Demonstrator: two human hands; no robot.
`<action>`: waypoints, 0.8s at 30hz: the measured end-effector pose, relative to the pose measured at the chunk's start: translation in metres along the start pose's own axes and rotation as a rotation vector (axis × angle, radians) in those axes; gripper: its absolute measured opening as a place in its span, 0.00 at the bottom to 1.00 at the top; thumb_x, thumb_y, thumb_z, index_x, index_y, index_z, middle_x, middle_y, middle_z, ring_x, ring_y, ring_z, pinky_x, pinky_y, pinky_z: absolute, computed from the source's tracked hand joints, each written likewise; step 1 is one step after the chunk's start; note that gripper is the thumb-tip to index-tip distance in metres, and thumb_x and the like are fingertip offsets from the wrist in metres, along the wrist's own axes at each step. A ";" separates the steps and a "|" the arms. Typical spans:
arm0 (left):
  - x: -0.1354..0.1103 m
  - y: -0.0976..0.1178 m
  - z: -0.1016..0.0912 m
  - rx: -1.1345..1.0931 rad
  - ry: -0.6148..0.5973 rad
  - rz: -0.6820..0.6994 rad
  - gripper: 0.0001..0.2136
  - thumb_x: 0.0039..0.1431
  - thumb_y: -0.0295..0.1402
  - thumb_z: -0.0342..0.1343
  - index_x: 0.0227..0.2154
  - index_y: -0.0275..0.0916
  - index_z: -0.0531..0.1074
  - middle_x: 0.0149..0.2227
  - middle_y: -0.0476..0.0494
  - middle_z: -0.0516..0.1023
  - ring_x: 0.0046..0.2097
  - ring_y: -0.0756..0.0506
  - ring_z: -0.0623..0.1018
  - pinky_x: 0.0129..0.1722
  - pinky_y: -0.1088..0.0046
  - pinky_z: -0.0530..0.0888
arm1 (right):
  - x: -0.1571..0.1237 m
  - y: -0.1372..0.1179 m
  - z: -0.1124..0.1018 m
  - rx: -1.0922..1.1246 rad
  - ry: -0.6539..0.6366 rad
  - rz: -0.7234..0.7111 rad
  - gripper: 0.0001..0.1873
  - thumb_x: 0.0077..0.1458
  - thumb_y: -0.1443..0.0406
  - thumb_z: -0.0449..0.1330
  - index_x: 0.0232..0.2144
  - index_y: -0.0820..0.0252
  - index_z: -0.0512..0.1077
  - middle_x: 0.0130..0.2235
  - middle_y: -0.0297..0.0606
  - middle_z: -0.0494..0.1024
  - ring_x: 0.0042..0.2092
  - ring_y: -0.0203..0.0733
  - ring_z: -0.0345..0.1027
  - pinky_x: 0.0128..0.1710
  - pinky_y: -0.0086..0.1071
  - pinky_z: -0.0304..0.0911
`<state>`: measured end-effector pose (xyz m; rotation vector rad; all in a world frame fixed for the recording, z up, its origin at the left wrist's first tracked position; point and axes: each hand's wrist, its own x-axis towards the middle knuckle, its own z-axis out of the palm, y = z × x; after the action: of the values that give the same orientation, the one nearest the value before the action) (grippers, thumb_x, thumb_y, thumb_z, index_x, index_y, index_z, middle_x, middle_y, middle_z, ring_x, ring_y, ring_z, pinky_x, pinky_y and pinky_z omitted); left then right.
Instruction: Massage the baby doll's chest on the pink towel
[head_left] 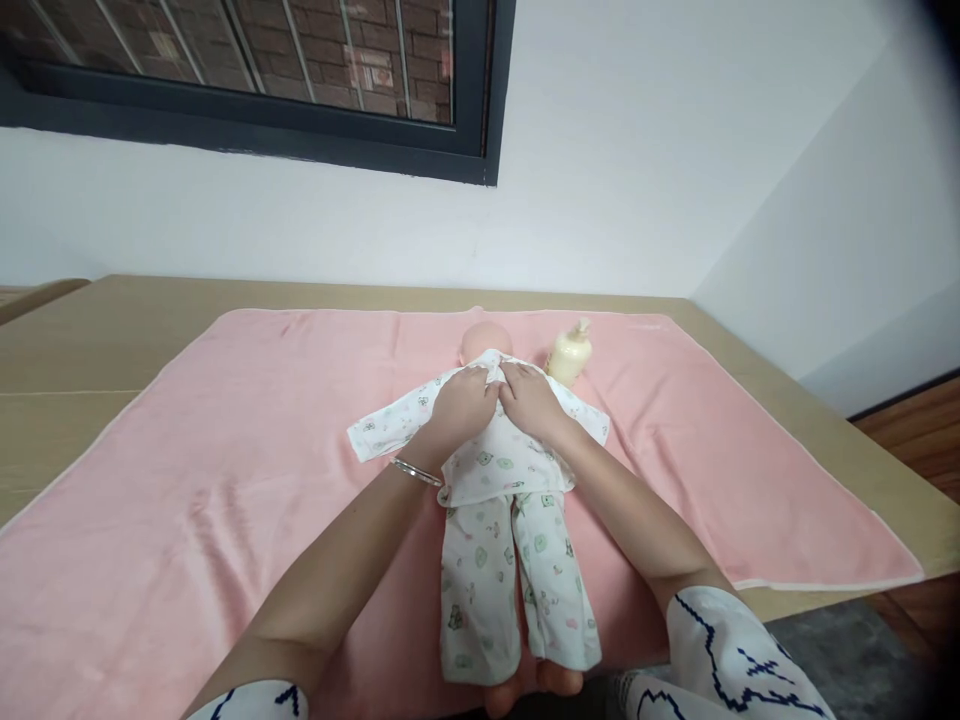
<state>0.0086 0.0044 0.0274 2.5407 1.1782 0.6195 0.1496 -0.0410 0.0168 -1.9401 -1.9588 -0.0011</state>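
Note:
A baby doll (480, 343) lies on its back on a pink towel (225, 450), head away from me, bare feet at the near edge. It wears a white printed top (495, 462) and matching trousers (517, 580). My left hand (461, 402), with a bangle at the wrist, and my right hand (531, 398) rest side by side on the doll's chest. The fingers of both are closed, pinching the top's cloth at the collar just under the chin.
A cream pump bottle (570, 352) stands on the towel right of the doll's head. The towel covers a tan table (90, 340) set against a white wall under a dark-framed window. Wooden floor shows at the right.

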 end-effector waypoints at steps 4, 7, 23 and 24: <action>0.013 -0.015 0.007 -0.033 -0.039 0.021 0.14 0.68 0.30 0.43 0.43 0.34 0.74 0.50 0.33 0.79 0.52 0.40 0.77 0.55 0.62 0.72 | -0.017 -0.023 -0.008 -0.065 -0.007 -0.064 0.20 0.64 0.69 0.46 0.52 0.70 0.70 0.53 0.54 0.78 0.57 0.55 0.67 0.63 0.43 0.56; 0.015 -0.019 0.011 0.010 -0.031 0.039 0.14 0.68 0.28 0.42 0.45 0.32 0.73 0.52 0.31 0.77 0.55 0.40 0.76 0.59 0.62 0.69 | -0.019 -0.026 -0.009 -0.055 -0.009 -0.062 0.20 0.65 0.70 0.45 0.52 0.70 0.71 0.52 0.54 0.78 0.57 0.54 0.67 0.63 0.42 0.57; 0.013 -0.020 0.018 0.094 0.019 -0.023 0.19 0.68 0.32 0.44 0.56 0.31 0.70 0.61 0.31 0.72 0.64 0.38 0.71 0.64 0.58 0.64 | -0.010 -0.015 -0.001 -0.008 -0.099 0.069 0.28 0.68 0.64 0.44 0.65 0.73 0.62 0.67 0.56 0.65 0.70 0.57 0.53 0.70 0.50 0.47; 0.016 -0.023 0.019 0.089 0.015 -0.046 0.19 0.68 0.33 0.44 0.56 0.32 0.70 0.62 0.31 0.71 0.64 0.38 0.70 0.65 0.58 0.64 | -0.012 -0.019 -0.001 -0.023 -0.097 0.055 0.28 0.67 0.65 0.44 0.64 0.74 0.62 0.66 0.56 0.65 0.70 0.57 0.54 0.70 0.49 0.48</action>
<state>0.0116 0.0298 0.0057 2.5777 1.2937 0.5887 0.1315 -0.0542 0.0196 -2.0431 -1.9737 0.0871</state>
